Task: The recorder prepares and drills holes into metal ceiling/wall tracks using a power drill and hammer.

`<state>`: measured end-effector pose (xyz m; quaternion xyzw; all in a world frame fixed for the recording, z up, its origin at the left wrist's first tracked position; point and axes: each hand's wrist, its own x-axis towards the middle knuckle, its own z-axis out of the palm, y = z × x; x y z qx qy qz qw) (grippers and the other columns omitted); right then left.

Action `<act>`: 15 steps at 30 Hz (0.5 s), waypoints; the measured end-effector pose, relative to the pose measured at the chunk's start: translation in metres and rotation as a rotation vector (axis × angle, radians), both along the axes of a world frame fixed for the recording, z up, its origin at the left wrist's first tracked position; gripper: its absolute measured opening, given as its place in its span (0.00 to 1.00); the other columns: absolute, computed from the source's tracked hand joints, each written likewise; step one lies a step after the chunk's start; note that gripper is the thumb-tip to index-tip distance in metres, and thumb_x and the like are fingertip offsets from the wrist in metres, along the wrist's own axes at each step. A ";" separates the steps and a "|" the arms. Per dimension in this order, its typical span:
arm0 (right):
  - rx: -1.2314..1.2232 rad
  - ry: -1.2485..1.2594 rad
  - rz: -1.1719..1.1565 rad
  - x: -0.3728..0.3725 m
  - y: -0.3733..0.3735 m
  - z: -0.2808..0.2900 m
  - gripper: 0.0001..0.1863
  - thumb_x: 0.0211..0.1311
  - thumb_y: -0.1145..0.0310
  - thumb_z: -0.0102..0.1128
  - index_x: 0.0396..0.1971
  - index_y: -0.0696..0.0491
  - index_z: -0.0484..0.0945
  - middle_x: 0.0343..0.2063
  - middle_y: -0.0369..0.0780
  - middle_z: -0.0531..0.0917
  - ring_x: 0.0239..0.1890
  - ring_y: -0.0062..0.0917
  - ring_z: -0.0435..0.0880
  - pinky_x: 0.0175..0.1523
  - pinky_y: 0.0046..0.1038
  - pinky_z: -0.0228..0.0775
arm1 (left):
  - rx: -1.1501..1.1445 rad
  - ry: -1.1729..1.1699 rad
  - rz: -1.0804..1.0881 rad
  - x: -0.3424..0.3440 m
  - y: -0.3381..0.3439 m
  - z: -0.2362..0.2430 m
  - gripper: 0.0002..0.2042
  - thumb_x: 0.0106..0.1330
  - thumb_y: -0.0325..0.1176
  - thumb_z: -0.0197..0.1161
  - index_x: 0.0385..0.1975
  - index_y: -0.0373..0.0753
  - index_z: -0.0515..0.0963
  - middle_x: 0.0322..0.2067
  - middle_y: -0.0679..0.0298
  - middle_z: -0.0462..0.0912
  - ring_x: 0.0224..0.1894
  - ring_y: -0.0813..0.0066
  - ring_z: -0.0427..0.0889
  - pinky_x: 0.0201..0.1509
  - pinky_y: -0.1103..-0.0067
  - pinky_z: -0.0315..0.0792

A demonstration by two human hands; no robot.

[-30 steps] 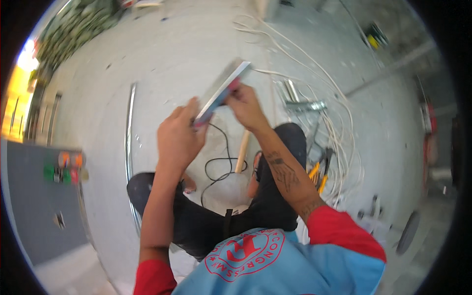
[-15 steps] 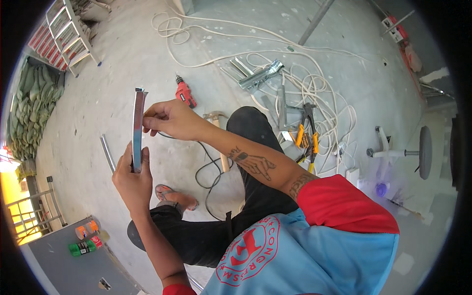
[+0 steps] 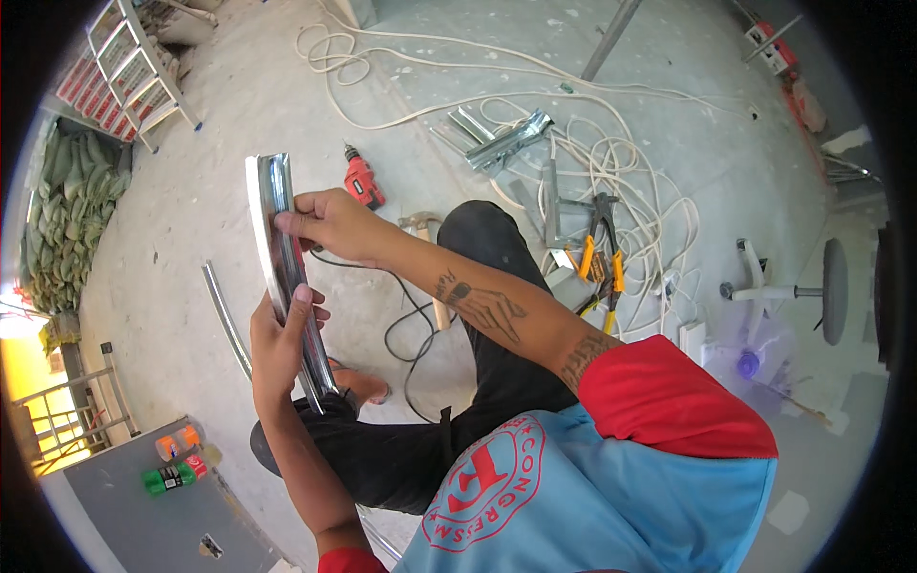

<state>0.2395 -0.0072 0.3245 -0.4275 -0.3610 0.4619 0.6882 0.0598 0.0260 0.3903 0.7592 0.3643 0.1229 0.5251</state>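
1. Left hand: near nine o'clock, closed in a grip, thumb pointing toward one o'clock, fingers curled round behind.
2. Right hand: at ten o'clock, clasping, thumb stretched toward nine.
3. Left forearm: points toward eleven.
4. Right forearm: tattooed, points toward ten.
5. Left hand sits at seven o'clock from the right.

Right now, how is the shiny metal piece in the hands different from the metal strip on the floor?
The metal piece is held in the left hand and right hand, while the metal strip lies on the floor. The metal piece looks wide and ridged; the metal strip looks narrow. Both are long, silvery and shiny.
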 end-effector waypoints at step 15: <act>-0.858 -0.503 -0.489 0.032 -0.006 -0.246 0.25 0.55 0.51 0.64 0.39 0.60 0.83 0.32 0.48 0.86 0.38 0.41 0.86 0.45 0.38 0.76 | 0.379 0.614 0.260 -0.141 0.198 -0.143 0.28 0.65 0.57 0.62 0.27 0.31 0.80 0.20 0.52 0.83 0.24 0.64 0.84 0.30 0.65 0.75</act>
